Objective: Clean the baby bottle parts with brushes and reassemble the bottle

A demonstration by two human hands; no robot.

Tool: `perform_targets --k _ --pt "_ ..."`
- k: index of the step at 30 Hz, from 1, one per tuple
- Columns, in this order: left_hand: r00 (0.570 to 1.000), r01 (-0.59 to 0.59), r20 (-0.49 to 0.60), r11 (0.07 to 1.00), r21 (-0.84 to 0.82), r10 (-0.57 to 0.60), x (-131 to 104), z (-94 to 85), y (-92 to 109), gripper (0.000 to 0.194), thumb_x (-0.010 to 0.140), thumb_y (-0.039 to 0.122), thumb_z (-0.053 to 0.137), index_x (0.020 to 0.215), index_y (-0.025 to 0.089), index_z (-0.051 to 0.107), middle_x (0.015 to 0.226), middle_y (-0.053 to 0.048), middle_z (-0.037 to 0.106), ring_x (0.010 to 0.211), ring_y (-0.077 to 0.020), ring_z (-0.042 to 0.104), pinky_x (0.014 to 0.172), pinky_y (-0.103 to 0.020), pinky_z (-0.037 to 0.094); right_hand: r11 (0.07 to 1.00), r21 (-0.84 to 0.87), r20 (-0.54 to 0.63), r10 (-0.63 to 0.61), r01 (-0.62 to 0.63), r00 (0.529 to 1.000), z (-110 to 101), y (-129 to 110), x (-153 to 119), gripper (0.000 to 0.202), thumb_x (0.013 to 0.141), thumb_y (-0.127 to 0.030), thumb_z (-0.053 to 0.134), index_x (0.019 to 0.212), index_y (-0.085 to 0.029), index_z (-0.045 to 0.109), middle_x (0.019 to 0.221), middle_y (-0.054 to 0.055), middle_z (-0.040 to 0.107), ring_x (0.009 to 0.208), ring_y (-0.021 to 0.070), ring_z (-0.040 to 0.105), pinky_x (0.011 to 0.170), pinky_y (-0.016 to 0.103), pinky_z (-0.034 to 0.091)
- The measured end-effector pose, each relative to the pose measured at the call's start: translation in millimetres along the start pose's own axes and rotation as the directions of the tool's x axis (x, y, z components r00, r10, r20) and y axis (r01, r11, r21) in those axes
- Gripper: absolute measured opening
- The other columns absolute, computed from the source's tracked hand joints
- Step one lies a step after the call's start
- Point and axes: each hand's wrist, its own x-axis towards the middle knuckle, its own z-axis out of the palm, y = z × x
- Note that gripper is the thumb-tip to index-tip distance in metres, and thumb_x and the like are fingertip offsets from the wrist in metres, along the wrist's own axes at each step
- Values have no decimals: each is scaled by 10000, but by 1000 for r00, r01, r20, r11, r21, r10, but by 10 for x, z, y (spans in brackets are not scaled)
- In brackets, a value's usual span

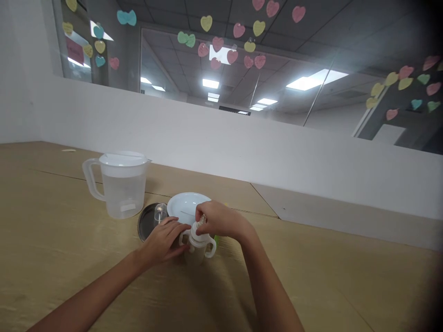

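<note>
A whitish baby bottle (pixel 196 252) with two side handles stands upright on the table. My left hand (pixel 162 243) is at its left side, fingers wrapped round the left handle and body. From above and to the right, my right hand (pixel 218 220) pinches the nipple (pixel 201 220) at the bottle's top, over the white collar. A clear dome cap (pixel 160 212) rests on a dark round tray (pixel 148 222) just beyond my left hand. Behind the bottle is a pale blue-white plate (pixel 187 201), partly hidden by my hands.
A lidded translucent pitcher (pixel 123 191) holding clear liquid stands at the back left, its handle to the left. Something green (pixel 217 240) shows behind the bottle's right handle. Beyond the wooden table (pixel 311 272) are a white wall and a window with heart-shaped notes.
</note>
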Motion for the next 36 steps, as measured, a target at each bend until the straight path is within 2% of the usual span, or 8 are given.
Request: perform_targets --k 6,14,20,23,25,27,32,36 --pt "999 3 -39 1000 20 -2 -9 20 -16 260 875 325 505 1078 162 500 912 -48 658 864 -179 620 895 -375 468 998 -55 -34 -46 44 998 17 30 -15 223 703 -93 539 887 -159 646 862 32 653 721 113 544 583 203 325" --pt "999 -5 -54 1000 2 5 -1 23 -7 226 857 317 538 1021 163 512 838 -51 641 806 -178 605 796 -341 478 954 -282 -71 88 -104 994 85 -138 68 229 884 -247 438 899 -139 639 862 93 665 778 187 614 580 251 350" --pt "999 47 6 997 -58 -47 -20 13 -15 243 848 304 548 1042 163 506 827 -43 622 765 -163 576 752 -319 467 966 -215 -135 119 -147 984 35 -106 10 384 897 -461 416 938 -146 633 868 93 668 789 203 613 615 270 373" --pt "990 123 81 985 -119 -114 -33 7 -13 325 839 314 551 1122 169 484 860 -46 621 793 -167 575 758 -317 465 980 -196 -117 18 -41 993 16 -51 -25 307 809 -328 549 1073 -175 587 936 65 666 799 174 603 625 248 367" --pt "980 168 133 971 -169 -147 -36 14 -2 462 820 321 567 1233 172 423 925 -58 629 842 -181 581 775 -325 469 979 -204 -76 -38 22 996 30 -41 -18 307 798 -212 521 1100 -191 571 953 55 663 784 155 600 606 236 356" --pt "973 193 165 958 -214 -159 -36 32 18 608 801 317 586 1332 181 323 1000 -72 630 921 -202 578 819 -349 468 969 -246 -70 -24 6 997 61 -59 13 281 827 -177 469 1087 -180 575 933 65 665 775 163 605 581 241 351" --pt "965 234 176 941 -245 -194 -34 77 76 696 767 306 607 1371 201 279 1023 -70 627 1028 -234 548 921 -408 430 945 -314 -86 69 -92 994 121 -138 102 229 890 -247 435 963 -147 628 907 96 670 817 201 620 601 262 378" --pt "957 261 193 936 -238 -218 -28 71 94 657 757 302 598 1347 190 332 979 -65 625 975 -228 561 908 -411 436 959 -243 -126 119 -146 985 91 -155 75 474 958 -406 270 870 -143 653 881 114 670 788 205 617 619 282 390"
